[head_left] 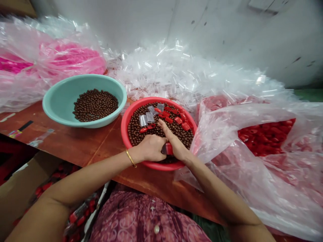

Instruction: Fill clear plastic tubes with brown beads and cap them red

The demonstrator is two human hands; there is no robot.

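A worker's left hand, a gold bracelet at its wrist, closes around a small container with a dark body and a red end, while the right hand, fingers extended and uncurled, sets its palm against that end. The container sits between the two hands, over the near part of a red basin. Brown balls fill the basin beneath the hands; just beyond the left hand, clear containers lie on top, and red caps are scattered beyond both hands. Farther out to the left hand's left, a teal basin holds more brown balls on the reddish-brown worktop. Clear plastic pieces pile up well beyond the hands. To the right hand's right, a plastic bag gapes over red pieces. Bagged pink pieces lie past the teal basin, and a carton of red-ended containers stands below the left forearm.
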